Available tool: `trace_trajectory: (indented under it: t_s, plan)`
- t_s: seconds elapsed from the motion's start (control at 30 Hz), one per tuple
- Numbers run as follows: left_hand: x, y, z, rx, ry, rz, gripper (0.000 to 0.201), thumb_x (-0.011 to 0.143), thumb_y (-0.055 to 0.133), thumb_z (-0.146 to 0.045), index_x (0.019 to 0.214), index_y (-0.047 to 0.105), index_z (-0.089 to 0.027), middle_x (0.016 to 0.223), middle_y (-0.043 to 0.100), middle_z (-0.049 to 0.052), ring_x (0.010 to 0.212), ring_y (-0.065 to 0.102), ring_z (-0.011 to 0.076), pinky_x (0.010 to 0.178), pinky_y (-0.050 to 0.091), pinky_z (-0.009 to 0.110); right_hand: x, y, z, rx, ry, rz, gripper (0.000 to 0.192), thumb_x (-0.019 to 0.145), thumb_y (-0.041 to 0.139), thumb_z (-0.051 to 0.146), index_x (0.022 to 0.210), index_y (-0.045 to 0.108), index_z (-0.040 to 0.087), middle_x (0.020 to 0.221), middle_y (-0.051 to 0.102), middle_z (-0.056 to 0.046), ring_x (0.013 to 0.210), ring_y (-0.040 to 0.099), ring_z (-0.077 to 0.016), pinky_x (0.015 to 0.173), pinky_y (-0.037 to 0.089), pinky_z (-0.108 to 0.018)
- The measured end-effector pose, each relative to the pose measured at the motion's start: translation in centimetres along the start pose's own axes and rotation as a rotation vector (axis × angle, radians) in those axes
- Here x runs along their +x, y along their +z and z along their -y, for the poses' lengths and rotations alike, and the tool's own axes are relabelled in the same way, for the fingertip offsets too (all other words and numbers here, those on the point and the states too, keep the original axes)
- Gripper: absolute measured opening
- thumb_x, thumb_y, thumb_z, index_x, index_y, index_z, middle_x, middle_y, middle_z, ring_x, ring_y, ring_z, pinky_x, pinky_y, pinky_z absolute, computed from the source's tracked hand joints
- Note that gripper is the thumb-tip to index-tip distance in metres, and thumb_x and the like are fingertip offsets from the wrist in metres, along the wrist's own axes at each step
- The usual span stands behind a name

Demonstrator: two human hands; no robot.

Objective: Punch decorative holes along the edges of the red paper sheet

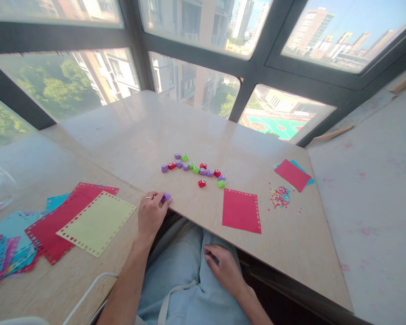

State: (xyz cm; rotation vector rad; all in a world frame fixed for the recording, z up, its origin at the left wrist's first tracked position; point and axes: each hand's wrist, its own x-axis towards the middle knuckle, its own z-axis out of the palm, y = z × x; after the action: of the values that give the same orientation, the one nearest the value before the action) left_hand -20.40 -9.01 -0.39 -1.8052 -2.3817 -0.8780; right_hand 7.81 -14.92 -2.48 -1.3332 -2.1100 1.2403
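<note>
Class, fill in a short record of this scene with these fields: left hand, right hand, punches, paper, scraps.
left hand: left hand grips a small purple plastic paper punch at the table edge
right hand: right hand rests on the lap, empty
punches: cluster of purple, red and green punches on the beige table
paper: red perforated sheet; yellow perforated sheet
scraps: confetti pile

Small purple punch, at table edge, seemingly upright
</note>
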Motion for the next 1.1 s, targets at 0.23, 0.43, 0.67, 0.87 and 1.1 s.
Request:
trace_trajectory:
  t_s: [0.23,0.43,0.67,0.87,1.1]
  plan:
    - [0.7,-0.9,-0.7,-0.174,0.082,-0.247,0.035,0.089,0.057,-0.044,0.106,0.067,-0.015,0.094,0.066,0.01,0.088,0.06,0.0225,0.082,0.047,0.033,-0.1,0.4,-0.2,-0.063,0.006,0.009,0.033,0.086,0.051,0.014,0.113,0.069,0.021,0.095,0.07,-0.006,0.088,0.063,-0.0207,0.083,0.048,-0.032]
    - [0.5,0.5,0.0,-0.024,0.079,-0.142,0.033,0.086,0.06,-0.048,0.093,0.072,-0.018,0.087,0.064,0.01,0.084,0.057,0.0253,0.081,0.044,0.037,0.0,0.6,0.1,-0.126,0.0,0.015,0.032,0.086,0.051,0.013,0.111,0.069,0.02,0.095,0.07,-0.006,0.089,0.062,-0.0215,0.084,0.047,-0.032]
    - [0.7,1.5,0.8,-0.098,-0.033,-0.09,0.031,0.084,0.061,-0.045,0.094,0.071,-0.017,0.083,0.063,0.007,0.074,0.057,0.0218,0.075,0.044,0.034,-0.2,0.6,0.2,-0.143,-0.005,0.019,0.032,0.087,0.052,0.014,0.113,0.069,0.022,0.096,0.07,-0.005,0.09,0.062,-0.0216,0.084,0.045,-0.032]
    - [0.5,1.5,1.2,-0.334,-0.208,-0.157,0.036,0.082,0.062,-0.047,0.101,0.068,-0.018,0.084,0.066,0.005,0.07,0.058,0.0179,0.069,0.045,0.03,-0.1,0.9,0.2,-0.187,0.001,0.018,0.033,0.088,0.049,0.015,0.113,0.07,0.022,0.096,0.071,-0.006,0.092,0.062,-0.0225,0.085,0.045,-0.032]
    - [0.4,1.2,0.8,-0.519,-0.329,-0.186,0.034,0.079,0.065,-0.047,0.098,0.065,-0.019,0.086,0.07,0.004,0.077,0.064,0.0172,0.068,0.048,0.026,0.0,1.1,0.0,-0.222,-0.012,0.008,0.035,0.089,0.046,0.016,0.113,0.07,0.023,0.097,0.071,-0.007,0.092,0.063,-0.0221,0.083,0.046,-0.031]
